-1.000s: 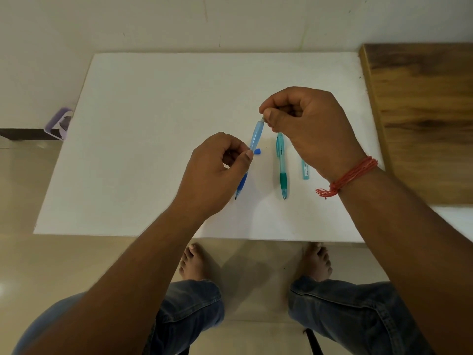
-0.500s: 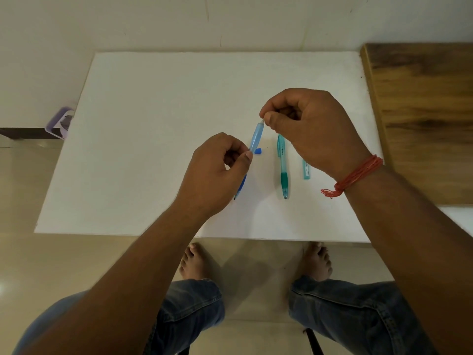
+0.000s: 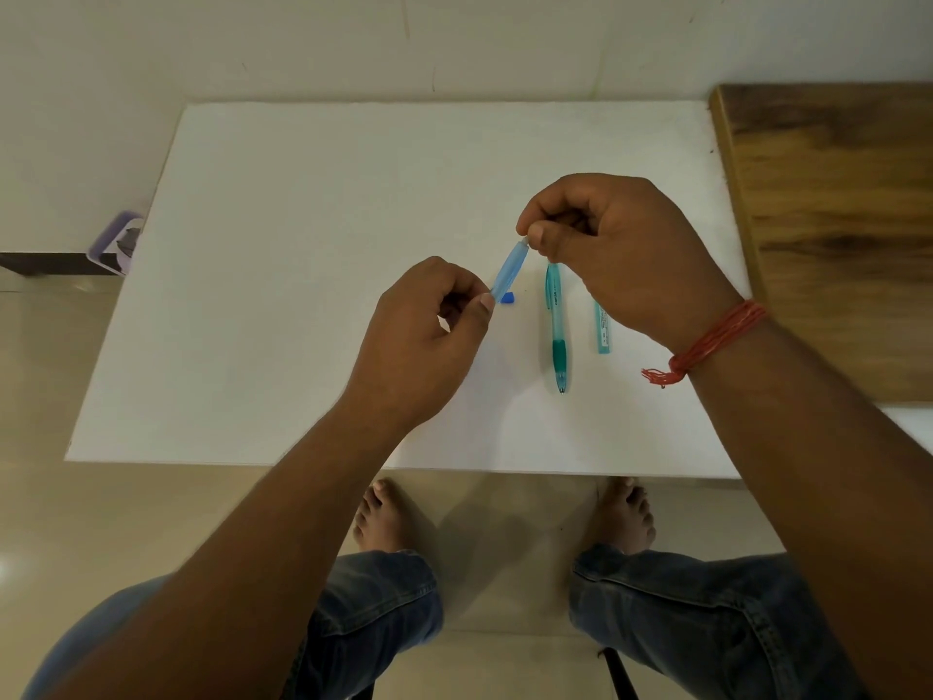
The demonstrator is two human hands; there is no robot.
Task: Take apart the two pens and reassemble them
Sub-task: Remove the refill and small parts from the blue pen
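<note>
I hold a translucent blue pen [image 3: 509, 269] above the white table [image 3: 313, 245], tilted, between both hands. My left hand [image 3: 429, 341] pinches its lower end, and the pen's tip is hidden behind that hand. My right hand [image 3: 616, 250] pinches the small pale top end with thumb and forefinger. A small blue cap piece [image 3: 509, 297] lies on the table just under the pen. A teal green pen [image 3: 557, 325] lies whole on the table to the right, tip toward me. A thin teal tube [image 3: 602, 330] lies beside it, partly under my right wrist.
A wooden surface [image 3: 833, 234] adjoins the table on the right. A small purple box [image 3: 117, 242] sits on the floor at the table's left edge. My knees and bare feet show below the table's near edge.
My left hand has slid along the pen so that the dark blue lower part, seen earlier below the hand, is now hidden. The right hand keeps pinching the top end.
</note>
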